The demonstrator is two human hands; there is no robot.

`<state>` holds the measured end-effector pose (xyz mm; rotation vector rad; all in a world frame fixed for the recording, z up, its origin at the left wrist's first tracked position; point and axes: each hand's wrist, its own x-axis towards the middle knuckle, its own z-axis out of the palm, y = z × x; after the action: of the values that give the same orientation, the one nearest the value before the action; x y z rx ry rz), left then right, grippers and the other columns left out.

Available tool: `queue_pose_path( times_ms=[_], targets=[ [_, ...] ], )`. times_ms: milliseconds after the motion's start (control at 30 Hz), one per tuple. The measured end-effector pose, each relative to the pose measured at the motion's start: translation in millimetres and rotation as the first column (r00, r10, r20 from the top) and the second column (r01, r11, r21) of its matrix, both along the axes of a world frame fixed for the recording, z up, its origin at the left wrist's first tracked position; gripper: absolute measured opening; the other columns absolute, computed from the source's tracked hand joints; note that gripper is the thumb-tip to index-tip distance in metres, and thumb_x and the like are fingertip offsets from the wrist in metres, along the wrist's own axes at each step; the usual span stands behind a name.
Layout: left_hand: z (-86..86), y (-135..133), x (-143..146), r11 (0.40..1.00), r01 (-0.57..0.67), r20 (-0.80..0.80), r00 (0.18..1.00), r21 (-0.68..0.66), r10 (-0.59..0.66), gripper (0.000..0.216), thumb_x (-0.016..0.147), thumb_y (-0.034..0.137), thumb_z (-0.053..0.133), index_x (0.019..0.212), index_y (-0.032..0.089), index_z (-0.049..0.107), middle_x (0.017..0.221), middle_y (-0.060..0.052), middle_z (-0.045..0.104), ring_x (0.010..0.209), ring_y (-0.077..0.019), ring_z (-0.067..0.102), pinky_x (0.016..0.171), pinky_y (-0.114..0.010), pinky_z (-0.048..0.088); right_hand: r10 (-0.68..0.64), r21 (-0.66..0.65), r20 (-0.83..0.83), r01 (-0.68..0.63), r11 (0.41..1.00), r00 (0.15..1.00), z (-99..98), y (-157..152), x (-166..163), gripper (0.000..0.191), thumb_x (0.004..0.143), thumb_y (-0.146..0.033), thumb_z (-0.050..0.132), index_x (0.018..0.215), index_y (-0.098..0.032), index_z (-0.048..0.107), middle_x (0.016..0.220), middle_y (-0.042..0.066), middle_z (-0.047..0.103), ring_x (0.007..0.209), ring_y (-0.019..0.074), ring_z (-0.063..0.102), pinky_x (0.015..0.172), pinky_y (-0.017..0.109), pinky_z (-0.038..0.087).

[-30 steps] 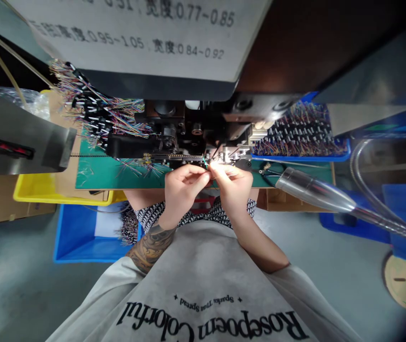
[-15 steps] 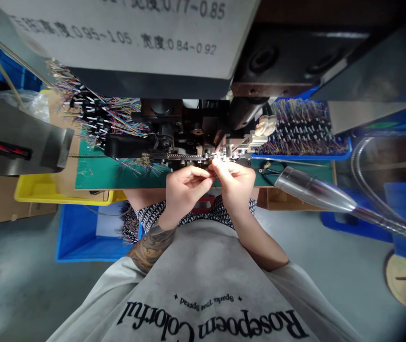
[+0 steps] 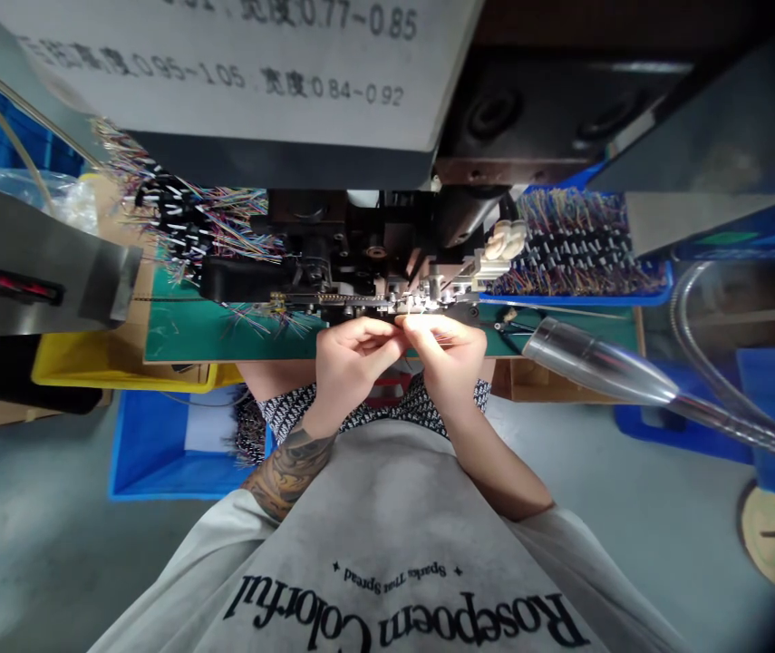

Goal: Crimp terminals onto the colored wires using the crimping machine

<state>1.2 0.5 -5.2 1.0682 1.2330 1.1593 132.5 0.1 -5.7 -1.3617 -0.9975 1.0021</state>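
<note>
My left hand point(image 3: 358, 363) is closed in a pinch, with its fingertips meeting those of my right hand point(image 3: 450, 355). Both grip thin wires point(image 3: 451, 341), partly hidden by the fingers; one fine end points up toward the machine. Right in front of the fingertips is the brightly lit working head point(image 3: 421, 301) of a crimping machine. A strip of small metal terminals point(image 3: 353, 298) runs into it from the left.
Bundles of coloured wires with black sleeves point(image 3: 183, 213) lie at the left; more fill a blue tray point(image 3: 577, 297) at the right. A lamp on a flexible neck point(image 3: 597, 361) reaches in from the right. Pliers point(image 3: 513, 334) lie on the green mat point(image 3: 183, 336). Below stands a blue bin point(image 3: 149, 453).
My right fingertips have drawn back slightly from the machine head toward my body. A thin wire end now shows above them. My left hand has hardly moved.
</note>
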Motion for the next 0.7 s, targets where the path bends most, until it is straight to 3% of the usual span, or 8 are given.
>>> queue_pose_path(
  times_ms=[167,400,600,700],
  targets=[
    [1.4,-0.4,1.9,1.0,0.018,0.014,1.0,0.016,-0.018,0.015,0.075,0.03,0.088,0.081,0.02,0.078,0.082,-0.003,0.082,0.076,-0.0194,0.08,0.075,-0.033,0.069,-0.065,0.036,0.025,0.064,0.997,0.998,1.9,1.8,-1.8,0.023,0.086,-0.035,0.075,0.068,-0.021,0.077,0.064,0.0,0.072,0.058,0.0133,0.061,0.059,0.03,0.053],
    [-0.3,-0.5,1.0,1.0,0.012,0.006,1.0,0.029,-0.013,0.016,0.076,0.027,0.088,0.084,0.019,0.077,0.085,-0.004,0.083,0.079,-0.0198,0.081,0.077,-0.034,0.07,-0.048,-0.035,0.049,0.05,0.998,0.998,2.7,8.1,-3.4,0.027,0.086,-0.039,0.075,0.068,-0.02,0.076,0.063,0.001,0.068,0.06,0.0151,0.06,0.059,0.032,0.051],
    [-0.6,-0.1,1.5,0.999,0.023,0.04,0.999,0.032,-0.024,0.018,0.076,0.025,0.088,0.088,0.018,0.077,0.088,-0.005,0.083,0.083,-0.0206,0.082,0.08,-0.034,0.07,-0.029,0.012,0.056,0.028,1.0,0.998,-0.5,5.3,-1.9,0.022,0.087,-0.038,0.075,0.075,-0.02,0.08,0.069,0.002,0.073,0.063,0.015,0.063,0.063,0.032,0.053],
    [-0.6,-1.2,-1.7,0.998,0.042,0.031,0.999,0.042,-0.044,0.022,0.074,0.029,0.091,0.09,0.019,0.078,0.088,-0.006,0.083,0.082,-0.0211,0.082,0.078,-0.035,0.071,0.061,0.104,0.171,-0.079,0.991,0.983,-5.5,-5.3,9.0,0.019,0.09,-0.038,0.072,0.093,-0.023,0.083,0.069,0.0,0.07,0.061,0.0142,0.059,0.063,0.032,0.052]
  ],
)
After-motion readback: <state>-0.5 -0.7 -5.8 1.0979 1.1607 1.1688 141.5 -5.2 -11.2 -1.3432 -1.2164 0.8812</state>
